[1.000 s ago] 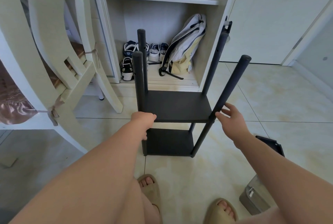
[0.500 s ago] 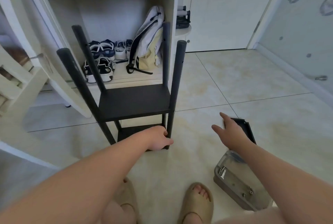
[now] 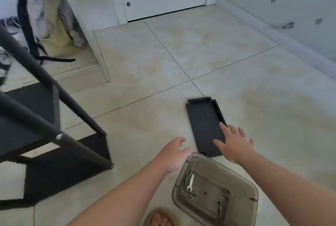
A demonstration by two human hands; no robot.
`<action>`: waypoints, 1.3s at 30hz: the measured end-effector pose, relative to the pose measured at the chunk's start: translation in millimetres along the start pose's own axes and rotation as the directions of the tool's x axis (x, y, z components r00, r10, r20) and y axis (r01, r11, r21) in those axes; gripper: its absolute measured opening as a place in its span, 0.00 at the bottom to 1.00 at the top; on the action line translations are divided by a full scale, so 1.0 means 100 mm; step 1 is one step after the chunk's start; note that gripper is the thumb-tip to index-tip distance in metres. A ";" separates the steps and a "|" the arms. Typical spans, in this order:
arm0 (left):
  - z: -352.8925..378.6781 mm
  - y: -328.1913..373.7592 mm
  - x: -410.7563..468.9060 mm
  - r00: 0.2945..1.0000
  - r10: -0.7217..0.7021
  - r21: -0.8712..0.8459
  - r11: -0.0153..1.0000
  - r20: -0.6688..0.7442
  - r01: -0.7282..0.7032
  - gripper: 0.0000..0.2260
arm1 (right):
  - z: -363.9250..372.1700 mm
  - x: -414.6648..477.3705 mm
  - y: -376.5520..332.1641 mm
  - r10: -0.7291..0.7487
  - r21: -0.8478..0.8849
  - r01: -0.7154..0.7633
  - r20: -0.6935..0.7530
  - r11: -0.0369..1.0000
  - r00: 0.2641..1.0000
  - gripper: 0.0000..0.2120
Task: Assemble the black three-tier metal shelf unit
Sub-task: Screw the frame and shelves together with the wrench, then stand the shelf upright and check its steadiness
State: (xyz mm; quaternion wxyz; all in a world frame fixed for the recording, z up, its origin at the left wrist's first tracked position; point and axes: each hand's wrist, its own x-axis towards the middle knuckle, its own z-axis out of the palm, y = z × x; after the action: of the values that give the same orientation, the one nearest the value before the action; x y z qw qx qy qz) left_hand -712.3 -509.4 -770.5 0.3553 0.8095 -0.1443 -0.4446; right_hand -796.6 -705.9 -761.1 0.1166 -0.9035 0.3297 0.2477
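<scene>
A loose black metal shelf panel point(image 3: 203, 122) lies flat on the tiled floor, rim side up. My right hand point(image 3: 234, 142) hovers over its near right corner with the fingers spread, holding nothing. My left hand point(image 3: 172, 154) reaches toward the panel's near left corner, fingers loosely extended, also empty. The partly built black shelf unit point(image 3: 45, 131) stands at the left with two tiers and slanting round posts; neither hand touches it.
A clear plastic tray point(image 3: 252, 196) with screws, nuts and a small white wrench point(image 3: 190, 182) sits just in front of me. A white cabinet with a backpack point(image 3: 45, 16) is at the back left. My sandalled foot point(image 3: 160, 218) shows at the bottom.
My view has swung right from the shelf unit to the loose panel. My left hand left the unit's post, and both hands now reach over the panel.
</scene>
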 end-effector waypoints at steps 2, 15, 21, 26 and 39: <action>0.16 -0.02 0.38 1.000 -0.018 0.004 1.000 0.010 0.018 0.29 | 0.16 0.32 0.13 0.024 0.006 -0.025 0.011 1.000 1.000 0.33; 0.54 0.01 1.37 0.941 -0.300 -0.305 0.891 0.156 0.335 0.22 | 0.62 1.14 0.18 0.231 0.532 -0.206 0.020 0.821 0.973 0.35; 0.35 0.02 1.40 0.945 -0.324 -0.474 0.828 0.030 0.299 0.14 | 0.51 1.14 0.18 0.308 0.812 -0.301 0.157 0.501 0.938 0.31; -0.01 0.39 1.19 0.956 -0.291 -0.472 0.848 -0.036 0.241 0.11 | 0.37 0.98 0.14 0.244 0.905 -0.331 0.269 0.266 0.932 0.16; -1.00 1.39 -1.05 0.996 0.029 -0.160 0.986 -0.089 -0.043 0.10 | -1.04 -1.09 0.01 -0.102 0.968 -0.050 0.026 -0.245 0.994 0.08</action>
State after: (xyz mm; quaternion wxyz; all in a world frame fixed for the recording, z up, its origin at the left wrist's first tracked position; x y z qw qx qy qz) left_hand -678.0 -505.2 -572.2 0.4336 0.7937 -0.1070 -0.4131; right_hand -830.6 -686.7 -614.9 0.8051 -0.4564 0.3727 -0.0672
